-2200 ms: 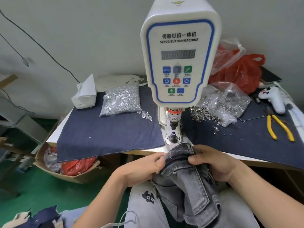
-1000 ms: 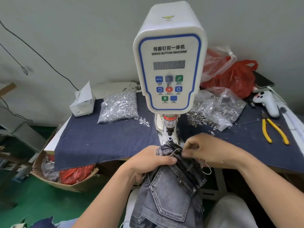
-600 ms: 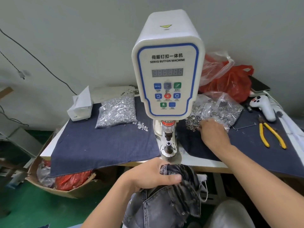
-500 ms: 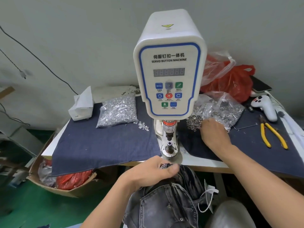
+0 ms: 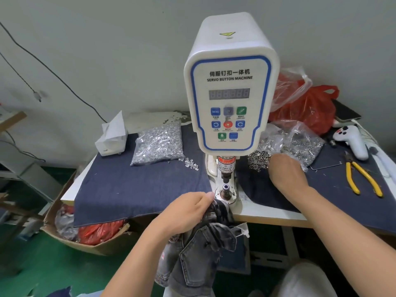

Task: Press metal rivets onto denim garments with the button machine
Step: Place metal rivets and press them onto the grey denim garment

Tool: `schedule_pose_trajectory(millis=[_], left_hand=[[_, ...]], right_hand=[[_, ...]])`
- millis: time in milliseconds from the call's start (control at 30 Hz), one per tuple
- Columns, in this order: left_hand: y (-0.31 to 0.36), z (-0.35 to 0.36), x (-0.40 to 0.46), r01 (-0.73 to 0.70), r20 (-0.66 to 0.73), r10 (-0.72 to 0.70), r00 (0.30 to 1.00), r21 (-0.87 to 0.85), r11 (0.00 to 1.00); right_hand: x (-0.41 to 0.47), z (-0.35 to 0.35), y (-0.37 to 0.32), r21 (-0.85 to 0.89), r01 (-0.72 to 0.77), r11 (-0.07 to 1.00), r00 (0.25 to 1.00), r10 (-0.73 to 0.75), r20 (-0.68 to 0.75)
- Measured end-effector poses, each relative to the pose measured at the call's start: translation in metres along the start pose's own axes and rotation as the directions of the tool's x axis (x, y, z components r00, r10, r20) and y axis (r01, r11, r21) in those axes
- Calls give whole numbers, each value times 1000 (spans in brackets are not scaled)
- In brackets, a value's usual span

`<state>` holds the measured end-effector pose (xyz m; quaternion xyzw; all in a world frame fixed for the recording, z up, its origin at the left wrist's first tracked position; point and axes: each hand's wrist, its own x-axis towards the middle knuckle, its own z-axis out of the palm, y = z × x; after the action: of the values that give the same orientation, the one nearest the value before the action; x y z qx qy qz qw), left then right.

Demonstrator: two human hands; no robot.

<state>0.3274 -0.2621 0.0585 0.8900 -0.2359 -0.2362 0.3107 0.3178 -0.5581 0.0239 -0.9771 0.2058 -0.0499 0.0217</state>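
Note:
The white servo button machine [image 5: 230,86] stands at the middle of the table, its lower die [image 5: 225,192] bare under the punch. My left hand [image 5: 186,213] grips a bunched fold of grey denim jeans [image 5: 203,254] just in front of and left of the die; the rest of the garment hangs below the table edge. My right hand [image 5: 285,171] reaches back right onto the pile of loose metal rivets [image 5: 258,159] beside the machine. Its fingertips are hidden among the rivets, so I cannot see whether it holds one.
A clear bag of silver studs [image 5: 159,144] and a tissue box [image 5: 112,138] lie back left on the blue denim mat [image 5: 132,185]. On the right are an open bag of rivets [image 5: 300,142], red plastic bags [image 5: 310,108], a white controller [image 5: 353,140] and yellow pliers [image 5: 362,179]. A cardboard box [image 5: 81,236] sits under the table.
My right hand let go of the jeans and reached to the rivet pile, where it stays. My left hand moved the bunched denim up close to the lower die.

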Motion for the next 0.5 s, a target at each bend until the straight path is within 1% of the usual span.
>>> schedule_pose_trajectory(millis=[67, 100, 167, 200, 233, 300, 367, 433, 467, 500], left_hand=[[-1, -7, 5, 66, -86, -63, 994, 27, 997], [-3, -9, 10, 132, -146, -131, 981, -2, 991], [-6, -12, 17, 176, -287, -230, 930, -202, 963], [-8, -15, 23, 175, -344, -264, 901, -269, 947], [-10, -16, 29, 176, -385, -271, 882, -264, 948], [-17, -18, 45, 199, -448, -252, 858, -163, 966], [-24, -19, 63, 262, -496, -278, 823, -104, 959], [-28, -19, 78, 327, -505, -329, 798, -95, 940], [-29, -19, 83, 350, -504, -343, 793, -84, 933], [-29, -18, 88, 361, -505, -344, 792, -67, 930]], right_hand=[[1, 2, 0, 92, -33, 995, 999, 37, -36], [1, 2, 0, 151, -47, 987, 997, 55, -51], [1, 2, -2, 271, -51, 961, 995, 72, -68], [1, 1, -3, 330, -43, 943, 995, 72, -74], [-1, 0, -5, 380, -33, 924, 995, 67, -79], [-5, -3, -9, 447, -10, 895, 995, 52, -83], [-10, -3, -12, 493, -6, 870, 997, 42, -63], [-13, -1, -14, 554, -34, 832, 999, 51, -16], [-13, 0, -14, 607, -68, 792, 997, 74, 15], [-14, 0, -14, 678, -114, 726, 993, 107, 53]])
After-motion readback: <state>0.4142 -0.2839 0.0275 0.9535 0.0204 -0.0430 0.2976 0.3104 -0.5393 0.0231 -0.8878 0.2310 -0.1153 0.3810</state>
